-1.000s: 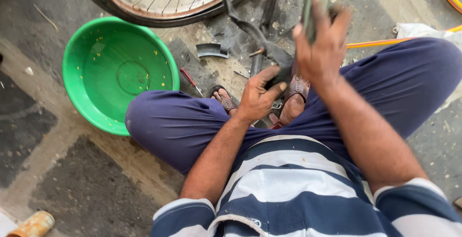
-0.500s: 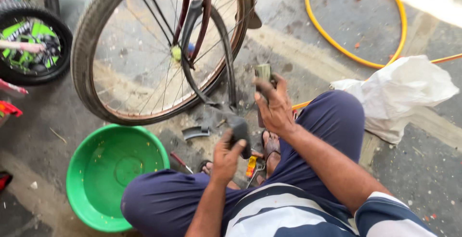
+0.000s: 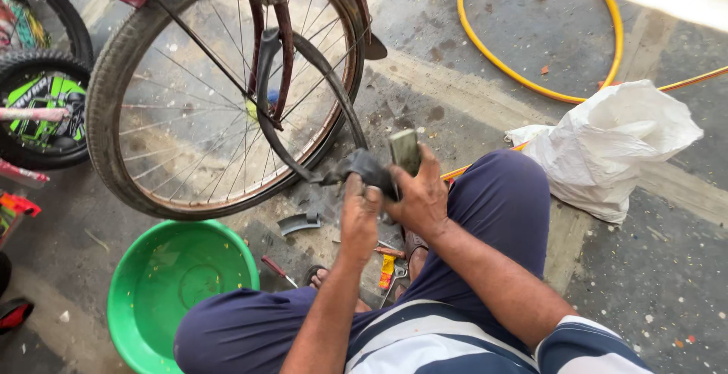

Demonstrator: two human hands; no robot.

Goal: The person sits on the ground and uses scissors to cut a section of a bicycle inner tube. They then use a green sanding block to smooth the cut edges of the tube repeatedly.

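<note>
Concrete floor (image 3: 470, 93): green basin (image 3: 136, 321) (wet), hands gripping inner tube (image 3: 356, 165).

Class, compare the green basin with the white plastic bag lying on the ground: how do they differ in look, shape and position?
The green basin is round, rigid and open-topped; the white plastic bag is crumpled, soft and irregular. The green basin sits beside the person's left knee, below the bicycle wheel; the white plastic bag lies by the right knee, near the yellow hose. Both rest on the concrete floor, untouched by either hand.
</note>
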